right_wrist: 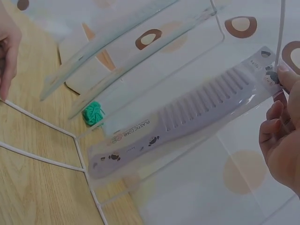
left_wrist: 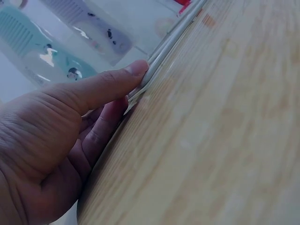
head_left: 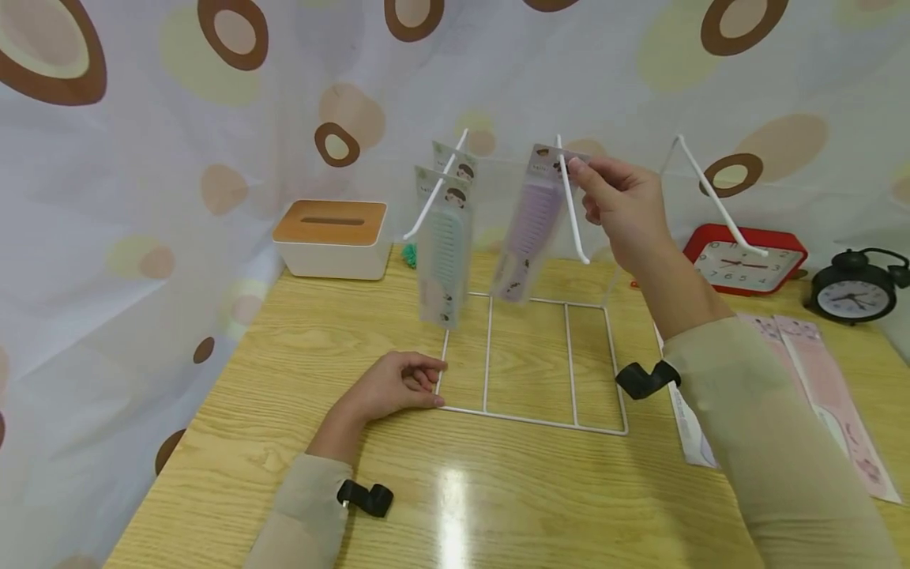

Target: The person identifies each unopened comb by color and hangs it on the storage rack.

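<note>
My right hand (head_left: 626,205) pinches the top corner of a clear packet holding a purple comb (head_left: 532,217), beside the middle prong (head_left: 571,201) of a white wire rack (head_left: 533,420). In the right wrist view the packaged comb slants down from the fingertips, teeth visible through the plastic. Two packets with pale green combs (head_left: 445,253) hang one behind the other on the left prong (head_left: 434,197). Low at the rack's front left corner, my left hand (head_left: 394,385) holds the base wire between thumb and fingers. The left wrist view shows the thumb (left_wrist: 112,84) on that wire.
Behind on the left stands a tissue box (head_left: 334,257) with a wooden lid, near a green yarn bundle (right_wrist: 93,113). To the right are a red clock (head_left: 742,265), a black alarm clock (head_left: 853,299) and flat pink packets (head_left: 825,387). The rack's right prong (head_left: 718,205) juts forward.
</note>
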The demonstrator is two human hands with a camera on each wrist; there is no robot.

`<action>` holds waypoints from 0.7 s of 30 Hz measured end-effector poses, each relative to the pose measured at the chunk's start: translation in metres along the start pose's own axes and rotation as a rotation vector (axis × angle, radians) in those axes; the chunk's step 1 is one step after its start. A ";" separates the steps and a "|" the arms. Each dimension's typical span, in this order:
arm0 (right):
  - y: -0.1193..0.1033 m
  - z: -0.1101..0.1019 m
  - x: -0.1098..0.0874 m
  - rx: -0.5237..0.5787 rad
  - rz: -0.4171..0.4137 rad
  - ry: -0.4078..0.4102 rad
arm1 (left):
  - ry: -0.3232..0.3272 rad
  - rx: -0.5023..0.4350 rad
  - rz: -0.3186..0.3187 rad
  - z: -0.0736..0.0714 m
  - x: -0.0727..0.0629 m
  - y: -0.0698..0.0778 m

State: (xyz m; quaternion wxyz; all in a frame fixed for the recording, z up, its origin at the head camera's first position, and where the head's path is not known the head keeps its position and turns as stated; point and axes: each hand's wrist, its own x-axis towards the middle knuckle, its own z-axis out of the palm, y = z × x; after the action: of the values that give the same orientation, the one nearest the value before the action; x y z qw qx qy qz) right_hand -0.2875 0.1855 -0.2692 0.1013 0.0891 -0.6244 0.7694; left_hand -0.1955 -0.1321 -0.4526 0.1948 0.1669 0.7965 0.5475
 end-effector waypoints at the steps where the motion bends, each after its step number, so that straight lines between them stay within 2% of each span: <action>1: 0.000 0.000 0.000 -0.001 0.000 0.000 | 0.000 0.001 0.001 0.000 0.000 0.000; 8: -0.004 -0.003 -0.003 -0.084 0.032 0.016 | -0.003 0.017 0.009 0.001 0.000 -0.003; 14: -0.003 -0.016 -0.010 -0.157 0.076 0.014 | 0.003 0.004 0.004 0.000 -0.001 -0.002; 21: 0.002 -0.033 -0.026 -0.457 0.103 -0.074 | -0.001 -0.015 0.001 0.000 -0.001 -0.003</action>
State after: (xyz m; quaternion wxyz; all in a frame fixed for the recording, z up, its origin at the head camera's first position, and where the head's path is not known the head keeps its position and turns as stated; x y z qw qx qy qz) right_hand -0.2628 0.2166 -0.2844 0.0564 0.0599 -0.7894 0.6084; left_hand -0.1951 -0.1336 -0.4554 0.1964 0.1661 0.7923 0.5533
